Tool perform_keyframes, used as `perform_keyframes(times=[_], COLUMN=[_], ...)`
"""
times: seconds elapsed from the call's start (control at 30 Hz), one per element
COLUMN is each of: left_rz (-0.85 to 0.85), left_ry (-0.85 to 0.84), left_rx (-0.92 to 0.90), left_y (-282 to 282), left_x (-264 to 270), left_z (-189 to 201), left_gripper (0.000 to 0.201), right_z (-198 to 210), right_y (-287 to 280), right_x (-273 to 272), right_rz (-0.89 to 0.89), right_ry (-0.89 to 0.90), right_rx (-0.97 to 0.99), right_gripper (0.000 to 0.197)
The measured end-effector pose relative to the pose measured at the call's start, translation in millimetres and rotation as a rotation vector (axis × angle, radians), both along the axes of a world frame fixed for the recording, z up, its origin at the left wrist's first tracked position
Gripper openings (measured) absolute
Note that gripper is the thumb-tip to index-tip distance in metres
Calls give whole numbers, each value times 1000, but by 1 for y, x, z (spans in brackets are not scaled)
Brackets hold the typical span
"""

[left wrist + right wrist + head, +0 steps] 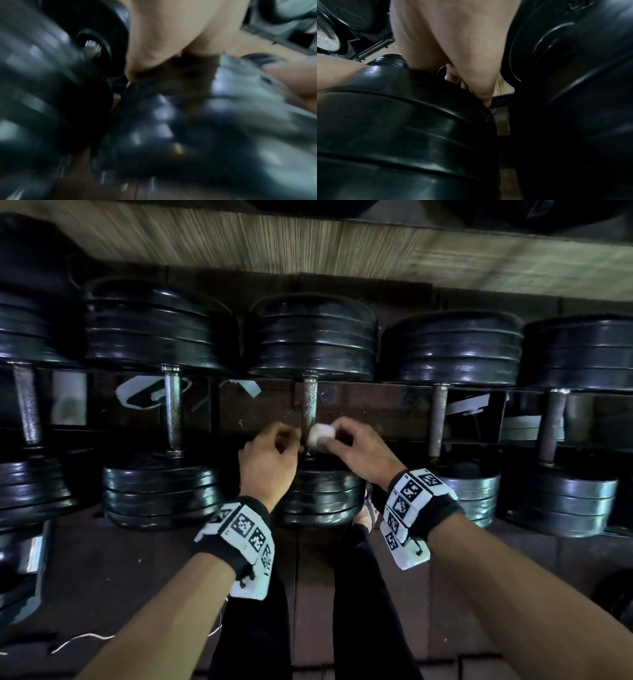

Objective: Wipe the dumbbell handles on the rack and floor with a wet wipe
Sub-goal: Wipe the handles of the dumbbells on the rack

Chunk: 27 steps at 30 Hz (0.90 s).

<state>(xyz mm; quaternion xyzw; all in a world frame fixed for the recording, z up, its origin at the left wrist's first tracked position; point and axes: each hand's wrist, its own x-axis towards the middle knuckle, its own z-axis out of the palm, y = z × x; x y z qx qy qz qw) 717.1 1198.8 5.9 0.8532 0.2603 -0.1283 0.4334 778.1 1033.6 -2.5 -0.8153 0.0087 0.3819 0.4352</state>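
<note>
- The wipe (320,435), bunched into a small white wad, sits against the near end of the middle handle (309,402), just above the near plates (320,498) of that dumbbell.
- The right hand (359,455) pinches the wipe between thumb and fingertips and holds it on the right side of the handle.
- The left hand (269,460) has its fingers curled in at the left side of the same handle, close to the wipe; whether they grip the bar or a corner of the wipe I cannot tell.
- The handle is dull metal, speckled and worn, and runs away from the person to the far plates (313,340).
- This dumbbell lies in a row of five, two on each side, all with stacked black plates and bare metal bars; the left neighbour's handle (173,409) and the right neighbour's handle (437,419) stand parallel to it.
- Under the bars runs a dark rack rail (376,409) with torn white stickers; no writing on them can be read.
- Both wrists carry bands (246,529) with black-and-white square code markers.
- Below the arms show dark trouser legs (356,594) and a reddish-brown floor (120,570).
- A pale wooden board (308,244) runs across behind the far plates.
- The left wrist view is badly blurred; the right wrist view shows mostly black plates close up, with raised lettering too dim to read.
</note>
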Motion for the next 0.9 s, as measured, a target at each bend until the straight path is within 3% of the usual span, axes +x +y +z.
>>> perform_keyframes(times=[0.1,0.2,0.3,0.43,0.77,0.9], left_rz=[193,204,216,206,234,229], left_ry=[-100,-156,-160,-150,-136,-148], left_rx=[23,9,2,-4,-3,5], left_y=[-7,-7,-6,-7,-8,-8], left_x=[-6,-8,-7,-6,-7,-7], left_z=[-2,-6,-7,-4,-4,-6], left_gripper=[30,33,32,31,32,32], right_z=[-3,-24,-40,-31,-32,-25], right_y=[3,11,32,48,46,52], right_x=[16,36,50,56,38,30], right_rz=[-306,-375,-294,-173,-276,-332], right_ry=[18,-23,-33,-201,-309,-343], right_rx=[-1,-97,-118,-122,-100,-99], right_gripper=[18,16,22,21,13,25])
